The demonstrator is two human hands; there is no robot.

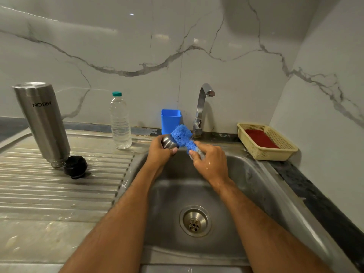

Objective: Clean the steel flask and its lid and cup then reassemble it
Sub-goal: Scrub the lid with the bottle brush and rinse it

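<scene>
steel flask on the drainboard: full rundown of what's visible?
The steel flask is a tall brushed-metal cylinder standing upside down on the ribbed drainboard, mouth down and leaning slightly; its printed logo reads inverted. No lid or cup is on it. The black lid sits against its lower end. Neither hand touches it.

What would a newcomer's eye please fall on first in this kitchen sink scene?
The fluffy bright blue scrubbing brush above the steel sink basin, gripped by the right hand and pushed against the small steel cup held in the left hand. Next, the tall steel flask standing inverted on the left drainboard.
</scene>
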